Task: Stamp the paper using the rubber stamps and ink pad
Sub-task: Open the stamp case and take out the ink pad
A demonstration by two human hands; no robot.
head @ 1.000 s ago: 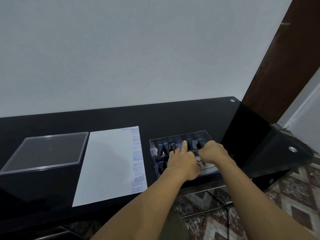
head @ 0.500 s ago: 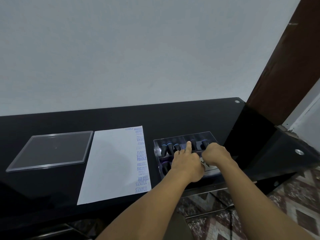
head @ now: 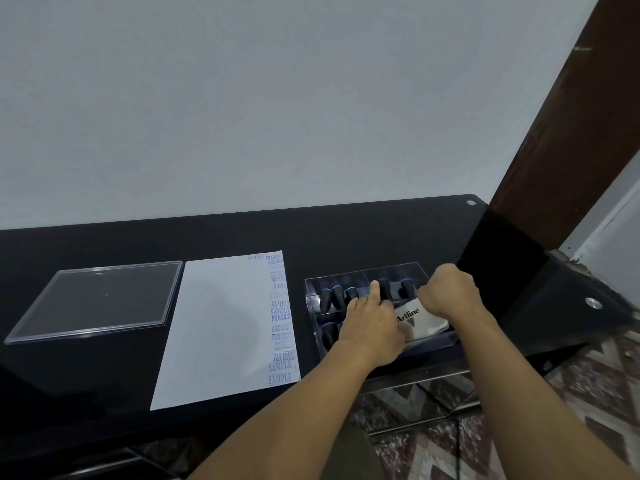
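A white paper [head: 221,327] lies on the black table [head: 242,233], with a column of blue stamped words down its right edge. To its right stands a clear stamp box [head: 434,344] holding several black rubber stamps [head: 337,296]. A white Artline ink pad [head: 422,322] sits tilted in the box's front right part. My left hand [head: 372,327] rests flat on the box, its index finger stretched among the stamps. My right hand [head: 450,292] is closed on the ink pad's far edge, and its fingers are hidden.
A clear plastic lid [head: 97,301] lies flat left of the paper. A grey wall rises behind the table, and a dark brown door frame [head: 554,150] stands at the right. The table's right end drops to a patterned tile floor [head: 588,375].
My right hand has risen and moved back, tipping the ink pad up so its Artline label shows. My left hand has stayed on the box.
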